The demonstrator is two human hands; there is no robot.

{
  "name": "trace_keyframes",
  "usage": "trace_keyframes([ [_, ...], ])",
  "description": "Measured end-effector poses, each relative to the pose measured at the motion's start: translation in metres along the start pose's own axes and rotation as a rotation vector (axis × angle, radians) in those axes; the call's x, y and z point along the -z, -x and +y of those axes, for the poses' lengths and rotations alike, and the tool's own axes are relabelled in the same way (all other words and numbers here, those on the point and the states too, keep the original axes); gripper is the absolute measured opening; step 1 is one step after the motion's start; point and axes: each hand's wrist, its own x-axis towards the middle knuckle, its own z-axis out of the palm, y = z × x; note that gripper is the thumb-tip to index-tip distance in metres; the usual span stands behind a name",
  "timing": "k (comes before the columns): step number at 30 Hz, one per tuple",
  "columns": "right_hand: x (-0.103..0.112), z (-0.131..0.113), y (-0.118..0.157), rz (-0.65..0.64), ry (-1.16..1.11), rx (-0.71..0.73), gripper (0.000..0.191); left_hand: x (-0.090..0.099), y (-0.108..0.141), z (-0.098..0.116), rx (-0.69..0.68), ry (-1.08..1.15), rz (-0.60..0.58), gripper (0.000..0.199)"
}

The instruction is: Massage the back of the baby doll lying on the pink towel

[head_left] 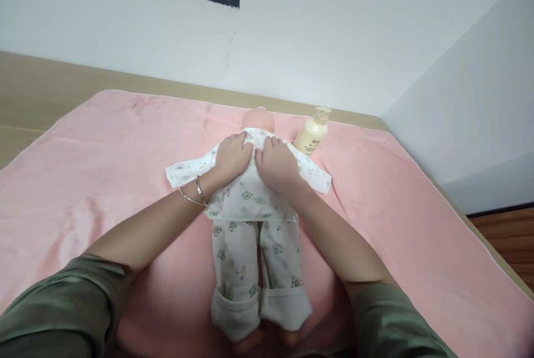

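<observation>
Covering the doll's (257,120) upper back, left hand (234,156) and right hand (277,163) loosely curled, fingertips unclear

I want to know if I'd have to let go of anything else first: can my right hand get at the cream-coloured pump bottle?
Probably yes: the cream-coloured pump bottle stands just beyond the right hand, with only the patterned white sleeve low between.

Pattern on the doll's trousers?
Small green animal-like prints on white trousers; best seen in the head view.
</observation>
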Motion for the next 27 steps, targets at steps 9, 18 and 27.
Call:
trace_keyframes([
  [9,-0.009,0.013,-0.008,0.029,-0.184,0.099,0.045,-0.003,0.002,0.000,0.049,0.029,0.037,0.053],
  [18,-0.023,0.031,-0.021,0.090,-0.386,-0.007,0.053,-0.018,0.005,-0.005,0.046,0.098,0.147,0.054],
  [27,-0.028,0.034,-0.013,0.202,-0.443,-0.033,0.051,-0.024,0.007,-0.010,0.033,0.216,0.234,0.050],
])
